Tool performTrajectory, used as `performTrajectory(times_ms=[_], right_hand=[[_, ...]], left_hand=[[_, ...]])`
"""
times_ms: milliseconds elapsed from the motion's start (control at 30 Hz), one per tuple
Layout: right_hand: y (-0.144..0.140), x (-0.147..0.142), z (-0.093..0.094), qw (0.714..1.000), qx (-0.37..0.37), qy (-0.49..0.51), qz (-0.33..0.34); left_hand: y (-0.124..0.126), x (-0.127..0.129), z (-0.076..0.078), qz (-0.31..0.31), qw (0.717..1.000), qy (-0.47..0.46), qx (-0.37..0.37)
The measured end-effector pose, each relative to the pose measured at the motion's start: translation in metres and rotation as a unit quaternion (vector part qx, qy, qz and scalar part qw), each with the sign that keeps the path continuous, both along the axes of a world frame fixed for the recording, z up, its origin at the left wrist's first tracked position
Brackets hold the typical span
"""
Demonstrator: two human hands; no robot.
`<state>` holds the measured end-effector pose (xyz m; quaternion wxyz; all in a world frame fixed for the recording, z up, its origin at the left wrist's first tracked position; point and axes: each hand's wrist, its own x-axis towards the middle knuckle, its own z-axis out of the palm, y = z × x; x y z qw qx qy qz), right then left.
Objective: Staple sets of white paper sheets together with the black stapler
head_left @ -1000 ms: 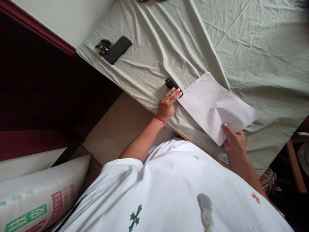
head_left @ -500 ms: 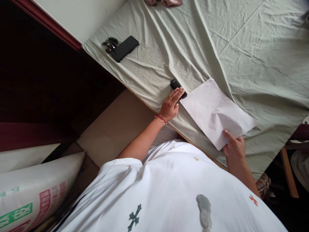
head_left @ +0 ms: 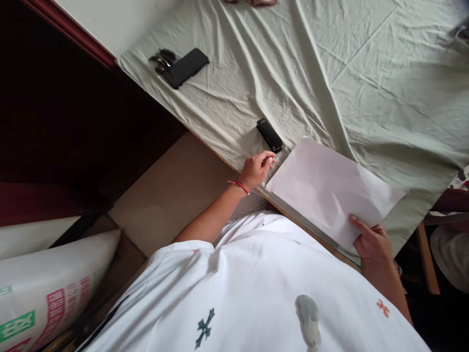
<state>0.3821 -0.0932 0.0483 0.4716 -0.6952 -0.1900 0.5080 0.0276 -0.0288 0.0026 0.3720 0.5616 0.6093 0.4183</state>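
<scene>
Right hand [head_left: 372,240] pinching near corner of paper sheet [head_left: 330,190] at bed [head_left: 384,88] edge. Left hand [head_left: 255,168] curled, gripping the sheet's left corner; black lighter [head_left: 269,135] just beyond.

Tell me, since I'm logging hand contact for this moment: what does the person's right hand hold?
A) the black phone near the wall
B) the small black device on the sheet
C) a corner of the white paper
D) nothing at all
C: the right hand pinches the near corner of the white paper, while the small black device lies untouched beyond the left hand.
</scene>
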Motion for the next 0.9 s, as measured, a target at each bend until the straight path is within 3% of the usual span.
performTrajectory(times_ms=[233,333,567,733,800,900], right_hand=[[0.001,0.002,-0.004,0.999,0.012,-0.007,0.029],[0.005,0.001,-0.007,0.999,0.002,0.008,0.038],[0.007,-0.004,-0.018,0.994,0.077,-0.058,0.048],[0.006,-0.009,-0.028,0.988,0.109,-0.108,0.018],[0.005,-0.008,-0.032,0.982,0.112,-0.148,0.019],[0.004,-0.005,-0.037,0.958,0.101,-0.265,0.05]], left_hand=[[-0.008,0.013,0.021,-0.075,0.985,-0.147,-0.057],[-0.008,0.011,0.023,-0.094,0.985,-0.111,-0.093],[-0.005,0.021,0.015,-0.02,0.995,-0.04,-0.089],[-0.004,0.017,0.02,-0.102,0.975,-0.131,-0.149],[-0.004,0.015,0.02,-0.104,0.975,-0.109,-0.164],[-0.003,0.016,0.018,-0.058,0.985,-0.062,-0.152]])
